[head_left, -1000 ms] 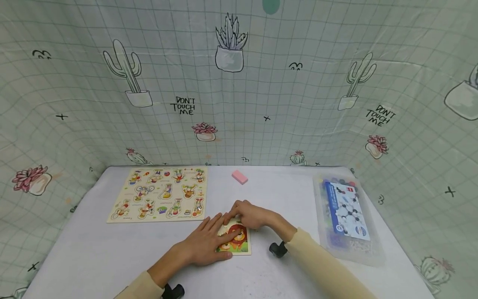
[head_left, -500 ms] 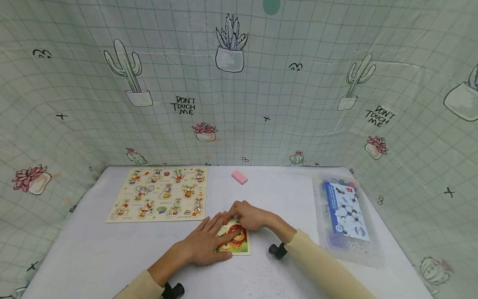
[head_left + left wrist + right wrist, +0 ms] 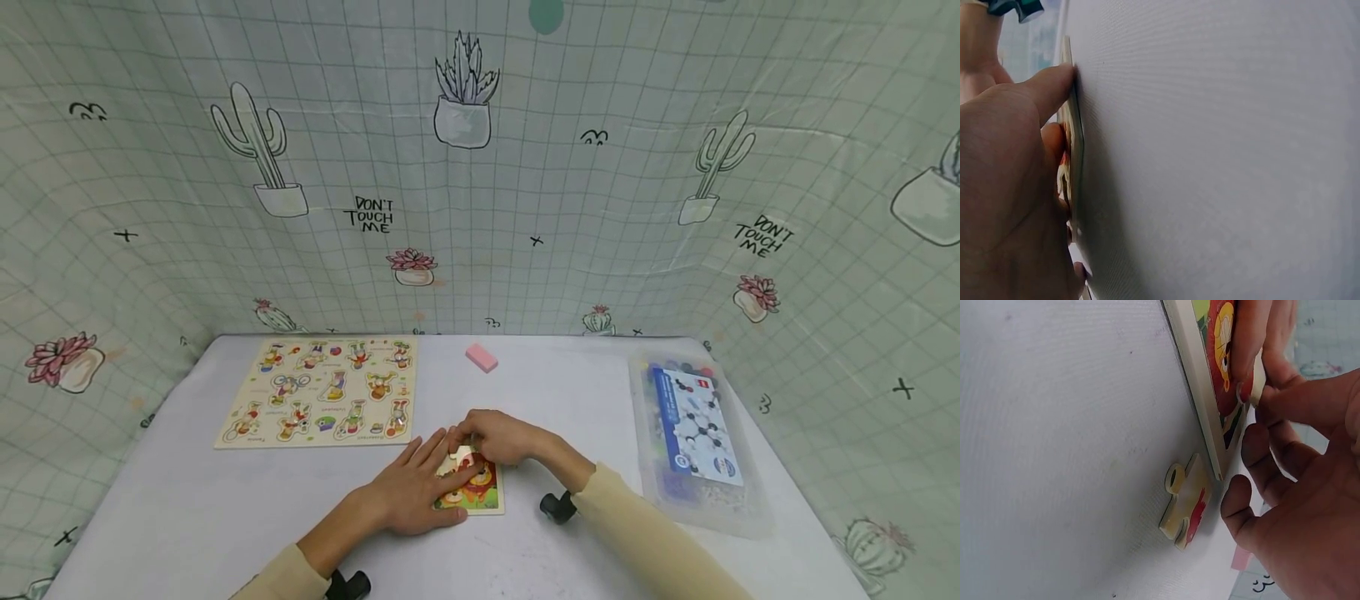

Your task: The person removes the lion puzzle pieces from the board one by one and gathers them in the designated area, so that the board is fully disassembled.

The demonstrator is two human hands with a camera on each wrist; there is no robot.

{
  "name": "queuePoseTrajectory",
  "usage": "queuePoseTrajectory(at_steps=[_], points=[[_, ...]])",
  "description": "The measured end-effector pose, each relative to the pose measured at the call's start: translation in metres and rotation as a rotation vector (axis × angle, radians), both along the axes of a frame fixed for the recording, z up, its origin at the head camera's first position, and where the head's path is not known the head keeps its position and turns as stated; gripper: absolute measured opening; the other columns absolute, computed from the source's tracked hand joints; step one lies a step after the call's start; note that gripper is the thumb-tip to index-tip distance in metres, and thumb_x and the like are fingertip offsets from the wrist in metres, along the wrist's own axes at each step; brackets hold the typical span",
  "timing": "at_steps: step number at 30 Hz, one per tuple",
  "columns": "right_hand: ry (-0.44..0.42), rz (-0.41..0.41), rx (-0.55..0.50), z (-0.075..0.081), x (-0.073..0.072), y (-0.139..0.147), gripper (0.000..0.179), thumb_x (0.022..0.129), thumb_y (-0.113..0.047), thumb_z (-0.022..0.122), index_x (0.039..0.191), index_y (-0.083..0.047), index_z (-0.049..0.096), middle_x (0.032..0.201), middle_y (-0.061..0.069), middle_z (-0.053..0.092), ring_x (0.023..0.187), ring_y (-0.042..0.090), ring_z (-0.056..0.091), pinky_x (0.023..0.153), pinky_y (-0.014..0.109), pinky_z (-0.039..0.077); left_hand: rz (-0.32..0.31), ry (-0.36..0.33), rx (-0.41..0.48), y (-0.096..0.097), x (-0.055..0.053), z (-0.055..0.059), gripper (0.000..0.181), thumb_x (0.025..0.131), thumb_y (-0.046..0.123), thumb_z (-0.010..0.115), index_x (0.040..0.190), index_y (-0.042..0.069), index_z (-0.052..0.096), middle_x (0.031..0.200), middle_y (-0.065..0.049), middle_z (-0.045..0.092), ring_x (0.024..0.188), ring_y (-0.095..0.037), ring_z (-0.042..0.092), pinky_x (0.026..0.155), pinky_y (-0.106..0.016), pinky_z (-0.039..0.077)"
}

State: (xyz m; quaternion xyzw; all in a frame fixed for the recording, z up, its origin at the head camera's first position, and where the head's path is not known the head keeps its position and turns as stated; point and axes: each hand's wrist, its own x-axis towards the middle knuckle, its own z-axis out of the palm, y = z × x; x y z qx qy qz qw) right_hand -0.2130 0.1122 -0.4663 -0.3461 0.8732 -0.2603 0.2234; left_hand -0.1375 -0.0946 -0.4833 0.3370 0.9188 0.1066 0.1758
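Observation:
A small wooden jigsaw puzzle [image 3: 487, 497] with a lion picture lies on the white table. My left hand [image 3: 412, 492] rests spread on it, fingers straight across the picture, thumb at its near edge. At the puzzle's far side my right hand [image 3: 498, 436] pinches a puzzle piece [image 3: 1247, 387], red and cream, tilted up from the board; the fingertips partly hide it. One loose puzzle piece [image 3: 1188, 500], cream with a red patch, lies on the table beside the frame, below my right hand in the right wrist view.
To the far left lies a large wooden peg board [image 3: 318, 392] with animal figures. A pink eraser-like block [image 3: 482, 357] sits at the back. On the right stands a clear plastic box [image 3: 701, 437] with a blue and white label. A patterned curtain [image 3: 480, 192] surrounds the table.
The puzzle piece under my right fingers has tilted up, and a pale gap with a red part now shows there. My left hand has stayed in place.

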Motion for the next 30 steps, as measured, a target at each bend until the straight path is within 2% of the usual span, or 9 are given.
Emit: queuePoseTrajectory(at_steps=[5, 13, 22, 30], points=[[-0.009, -0.017, -0.021, -0.0022, -0.0007, -0.0008, 0.025, 0.099, -0.003, 0.056, 0.098, -0.021, 0.073, 0.103, -0.008, 0.063, 0.092, 0.008, 0.054, 0.091, 0.030, 0.047, -0.004, 0.003, -0.010, 0.0001, 0.0005, 0.0012, 0.066, 0.098, 0.066, 0.043, 0.157, 0.039, 0.032, 0.170, -0.009, 0.003, 0.156, -0.028, -0.001, 0.123, -0.055, 0.009], [-0.056, -0.081, -0.079, -0.0038, -0.0006, -0.0023, 0.017, 0.095, -0.002, 0.062, 0.101, -0.016, 0.069, 0.086, -0.006, 0.061, 0.078, 0.007, 0.054, 0.071, 0.023, 0.046, -0.010, -0.001, -0.020, 0.0007, 0.0005, -0.0004, 0.066, 0.099, 0.067, 0.041, 0.158, 0.040, 0.029, 0.170, -0.009, 0.003, 0.156, -0.029, -0.003, 0.123, -0.056, 0.008], [-0.050, -0.111, -0.035, 0.0023, -0.0014, -0.0011, 0.011, 0.093, -0.012, 0.070, 0.102, -0.013, 0.075, 0.084, -0.009, 0.067, 0.076, 0.006, 0.057, 0.071, 0.022, 0.050, -0.012, 0.009, -0.005, 0.0004, 0.0003, 0.0009, 0.066, 0.099, 0.067, 0.040, 0.158, 0.042, 0.028, 0.170, -0.009, 0.001, 0.156, -0.028, 0.000, 0.123, -0.055, 0.009], [-0.046, -0.076, -0.052, -0.0001, -0.0028, 0.0021, 0.008, 0.094, -0.012, 0.069, 0.099, -0.015, 0.075, 0.082, -0.010, 0.067, 0.074, 0.005, 0.058, 0.070, 0.022, 0.050, -0.021, 0.008, 0.006, -0.0006, 0.0005, 0.0011, 0.065, 0.099, 0.066, 0.041, 0.158, 0.040, 0.029, 0.170, -0.010, -0.001, 0.156, -0.030, -0.001, 0.122, -0.056, 0.010]])
